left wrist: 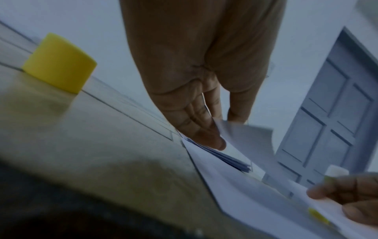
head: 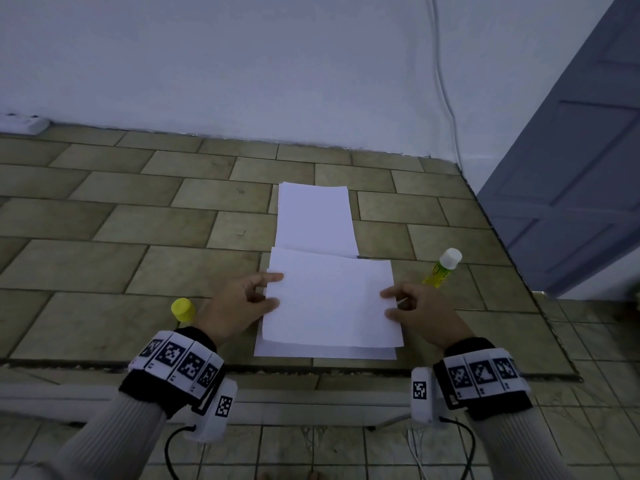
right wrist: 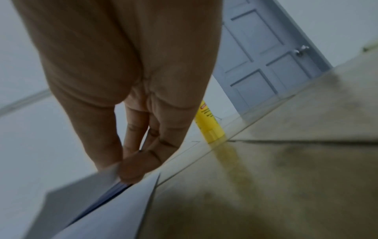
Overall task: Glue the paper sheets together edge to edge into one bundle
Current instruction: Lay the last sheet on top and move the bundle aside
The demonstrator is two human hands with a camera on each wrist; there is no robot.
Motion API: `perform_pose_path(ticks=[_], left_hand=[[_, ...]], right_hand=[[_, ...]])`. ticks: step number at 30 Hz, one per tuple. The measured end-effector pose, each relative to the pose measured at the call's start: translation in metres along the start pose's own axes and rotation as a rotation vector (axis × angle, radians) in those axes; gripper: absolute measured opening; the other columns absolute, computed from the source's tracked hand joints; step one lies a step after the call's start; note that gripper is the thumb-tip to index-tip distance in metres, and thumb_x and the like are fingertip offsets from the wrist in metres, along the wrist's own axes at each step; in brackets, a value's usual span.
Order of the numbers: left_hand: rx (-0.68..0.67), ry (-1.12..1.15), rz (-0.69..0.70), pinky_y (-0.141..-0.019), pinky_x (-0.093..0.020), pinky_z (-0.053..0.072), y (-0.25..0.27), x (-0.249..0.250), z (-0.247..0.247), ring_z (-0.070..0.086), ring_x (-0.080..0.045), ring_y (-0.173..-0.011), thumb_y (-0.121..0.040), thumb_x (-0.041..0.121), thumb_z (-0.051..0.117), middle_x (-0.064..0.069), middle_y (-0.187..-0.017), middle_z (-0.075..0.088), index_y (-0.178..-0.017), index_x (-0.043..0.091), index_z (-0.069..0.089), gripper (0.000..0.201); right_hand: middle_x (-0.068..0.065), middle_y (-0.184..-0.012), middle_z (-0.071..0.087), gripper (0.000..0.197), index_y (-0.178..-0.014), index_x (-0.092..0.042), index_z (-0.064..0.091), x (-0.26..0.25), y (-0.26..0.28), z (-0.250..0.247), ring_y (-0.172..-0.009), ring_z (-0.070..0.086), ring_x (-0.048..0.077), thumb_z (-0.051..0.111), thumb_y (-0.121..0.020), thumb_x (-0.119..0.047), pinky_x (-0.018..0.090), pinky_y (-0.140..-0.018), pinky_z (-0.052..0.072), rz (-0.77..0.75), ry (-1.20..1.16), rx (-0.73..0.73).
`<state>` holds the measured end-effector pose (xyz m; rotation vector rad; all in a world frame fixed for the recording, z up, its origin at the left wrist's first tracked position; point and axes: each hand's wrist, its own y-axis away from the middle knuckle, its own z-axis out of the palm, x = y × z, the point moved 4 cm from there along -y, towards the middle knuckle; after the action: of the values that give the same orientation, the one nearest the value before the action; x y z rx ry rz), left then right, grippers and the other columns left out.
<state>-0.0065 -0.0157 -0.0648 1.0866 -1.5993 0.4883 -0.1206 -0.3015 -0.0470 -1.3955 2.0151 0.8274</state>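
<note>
I have both hands on the top paper sheet [head: 330, 299], which is lifted slightly above the sheet [head: 325, 353] lying flat on the tiled floor [head: 104, 265]. My left hand [head: 239, 306] pinches its left edge, thumb on top and fingers curled beneath; my right hand [head: 419, 313] pinches the right edge the same way. In the left wrist view a thin stack of sheets [left wrist: 231, 160] shows under the lifted one, though blur makes it hard for me to say how many. A further pile of paper [head: 315, 220] lies just beyond, toward the wall [head: 242, 64], its near edge tucked under the sheet I hold. The glue stick [head: 441, 268] stands tilted on the floor just beyond my right hand, uncapped I think. Its yellow cap [head: 183, 309] stands just left of my left wrist. A grey door [head: 571, 168] is on the right.
</note>
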Motion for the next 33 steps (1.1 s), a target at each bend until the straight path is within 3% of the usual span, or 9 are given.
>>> perform_pose_path(ticks=[3,6,9,12,15,19,22,27,33], left_hand=[[0.015,-0.141,0.018,-0.082,-0.022,0.055,0.001,-0.003,0.001,0.066,-0.015,-0.094,-0.087,0.012,0.071,-0.006,-0.100,0.070,-0.125,0.037,0.053,0.049],[0.052,-0.229,0.073,-0.066,-0.008,0.047,0.004,0.000,0.003,0.061,0.000,-0.080,-0.085,0.008,0.072,0.006,-0.090,0.063,-0.121,0.035,0.055,0.049],[0.066,-0.303,0.103,-0.063,-0.002,0.041,0.006,0.002,0.004,0.056,0.008,-0.077,-0.085,0.008,0.073,0.019,-0.094,0.056,-0.120,0.030,0.059,0.044],[0.060,-0.377,0.093,-0.065,0.001,0.038,0.006,-0.002,0.003,0.053,0.003,-0.085,-0.085,0.012,0.073,0.013,-0.105,0.057,-0.124,0.028,0.061,0.044],[0.058,-0.375,0.077,-0.068,0.000,0.038,0.005,-0.007,0.002,0.054,-0.004,-0.098,-0.084,0.013,0.074,0.007,-0.115,0.058,-0.124,0.027,0.062,0.044],[0.053,-0.384,0.064,-0.071,-0.003,0.038,0.003,-0.008,0.001,0.056,-0.007,-0.101,-0.084,0.013,0.075,0.006,-0.116,0.059,-0.123,0.027,0.062,0.044],[0.045,-0.393,0.049,-0.069,-0.003,0.038,0.003,-0.007,0.002,0.054,-0.007,-0.100,-0.084,0.013,0.074,0.008,-0.114,0.057,-0.124,0.025,0.061,0.044],[0.058,-0.412,0.049,-0.071,-0.010,0.041,0.004,-0.008,0.001,0.058,-0.010,-0.095,-0.083,0.015,0.076,0.006,-0.108,0.059,-0.123,0.027,0.062,0.044],[0.059,-0.427,0.058,-0.064,-0.008,0.039,0.004,-0.008,0.000,0.056,-0.007,-0.086,-0.082,0.017,0.077,0.003,-0.099,0.062,-0.120,0.030,0.062,0.043]], right_hand=[[-0.007,-0.098,0.055,0.029,-0.111,-0.018,0.063,-0.003,0.001,0.007,-0.081,0.052,-0.001,0.069,-0.084,-0.009,0.003,-0.063,0.038,-0.008,0.110,0.012],[-0.001,-0.107,0.053,0.032,-0.113,-0.014,0.063,-0.003,0.001,0.014,-0.090,0.055,0.010,0.070,-0.083,-0.008,0.007,-0.072,0.041,-0.014,0.171,0.029],[0.003,-0.106,0.055,0.034,-0.115,-0.015,0.063,0.000,0.001,0.020,-0.094,0.057,0.017,0.070,-0.083,-0.008,0.020,-0.084,0.047,-0.009,0.249,0.014],[0.004,-0.103,0.055,0.033,-0.115,-0.016,0.063,0.002,0.002,0.021,-0.090,0.056,0.016,0.069,-0.083,-0.008,0.023,-0.084,0.049,-0.020,0.266,0.020],[0.003,-0.101,0.055,0.033,-0.114,-0.017,0.063,0.001,0.003,0.022,-0.087,0.056,0.015,0.069,-0.083,-0.009,0.022,-0.082,0.048,-0.032,0.267,0.023],[0.000,-0.098,0.052,0.032,-0.114,-0.017,0.064,0.001,0.003,0.021,-0.084,0.054,0.012,0.069,-0.083,-0.010,0.014,-0.077,0.044,-0.038,0.269,0.012],[-0.002,-0.095,0.051,0.032,-0.114,-0.016,0.065,0.000,0.003,0.020,-0.081,0.052,0.010,0.069,-0.083,-0.009,0.009,-0.071,0.039,-0.036,0.260,0.004],[-0.001,-0.097,0.051,0.033,-0.115,-0.017,0.064,0.000,0.004,0.021,-0.084,0.053,0.011,0.069,-0.083,-0.010,0.011,-0.074,0.039,-0.028,0.258,-0.010],[-0.001,-0.096,0.051,0.034,-0.115,-0.016,0.065,-0.001,0.005,0.020,-0.082,0.052,0.009,0.070,-0.083,-0.009,0.012,-0.075,0.041,-0.024,0.247,-0.006]])
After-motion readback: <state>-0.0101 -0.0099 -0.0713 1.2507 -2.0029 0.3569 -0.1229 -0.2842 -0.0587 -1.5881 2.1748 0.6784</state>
